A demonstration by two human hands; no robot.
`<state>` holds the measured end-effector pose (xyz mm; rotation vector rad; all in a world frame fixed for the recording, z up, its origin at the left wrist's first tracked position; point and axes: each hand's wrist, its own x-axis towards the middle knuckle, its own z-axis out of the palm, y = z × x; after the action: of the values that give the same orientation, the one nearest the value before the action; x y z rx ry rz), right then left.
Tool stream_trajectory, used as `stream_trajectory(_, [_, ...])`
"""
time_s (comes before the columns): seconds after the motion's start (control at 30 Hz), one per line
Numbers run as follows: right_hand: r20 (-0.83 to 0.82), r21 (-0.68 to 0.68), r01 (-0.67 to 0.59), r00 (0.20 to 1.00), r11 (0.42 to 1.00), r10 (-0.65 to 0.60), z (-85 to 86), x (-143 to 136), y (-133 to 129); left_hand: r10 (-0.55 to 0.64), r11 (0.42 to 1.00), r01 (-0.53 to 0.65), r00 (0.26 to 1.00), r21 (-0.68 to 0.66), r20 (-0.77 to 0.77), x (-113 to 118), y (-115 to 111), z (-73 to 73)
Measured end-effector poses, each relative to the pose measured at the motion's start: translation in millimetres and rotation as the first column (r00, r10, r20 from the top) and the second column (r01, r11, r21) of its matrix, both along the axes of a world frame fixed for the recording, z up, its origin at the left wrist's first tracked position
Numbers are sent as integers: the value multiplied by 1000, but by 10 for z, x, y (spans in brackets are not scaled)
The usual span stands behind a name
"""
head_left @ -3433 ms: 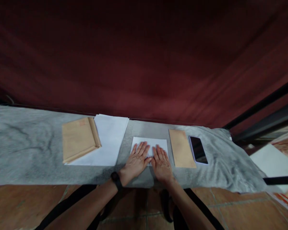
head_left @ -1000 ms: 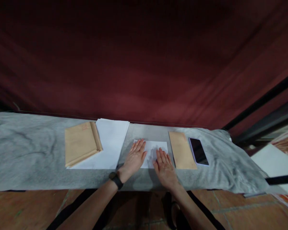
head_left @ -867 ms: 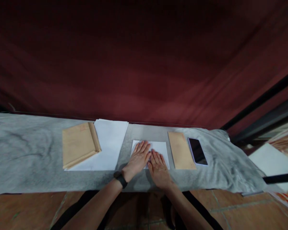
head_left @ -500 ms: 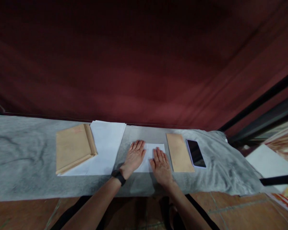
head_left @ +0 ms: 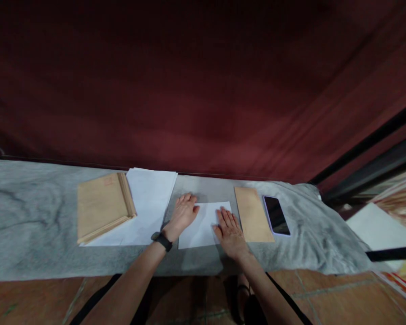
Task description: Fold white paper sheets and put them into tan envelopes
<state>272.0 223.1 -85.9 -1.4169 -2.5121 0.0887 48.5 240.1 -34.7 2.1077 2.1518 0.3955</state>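
A small white sheet of paper (head_left: 203, 225), perhaps folded, lies on the grey cloth in front of me, turned slightly. My right hand (head_left: 230, 232) presses flat on its right part, fingers stretched out. At the sheet's upper left corner is my left hand (head_left: 182, 213), fingers loosely bent and thumb apart over the paper's edge; whether it touches the sheet is unclear. A dark watch is on my left wrist. Just right of my right hand lies a single brown envelope (head_left: 254, 215).
On the left, a stack of brown envelopes (head_left: 103, 205) partly covers larger white sheets (head_left: 150, 203). A phone (head_left: 276, 215) with a pale purple edge lies right of the single envelope. Grey cloth (head_left: 30, 221) covers the bench, with a dark red curtain (head_left: 203, 113) behind.
My left hand has slid left and bent its fingers, uncovering more of the white sheet. The sheet is now slightly turned. My right hand stays nearly in place.
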Motion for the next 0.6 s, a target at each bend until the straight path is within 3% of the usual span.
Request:
stream_trajectory(0.33, [22, -116, -48, 998, 992, 51, 149, 47, 42, 20, 998, -16, 997, -57, 80, -111, -96, 6])
stream_trajectory(0.6, [-44, -98, -135, 990, 986, 131, 216, 33, 56, 64, 991, -34, 969, -127, 241, -157, -104, 31])
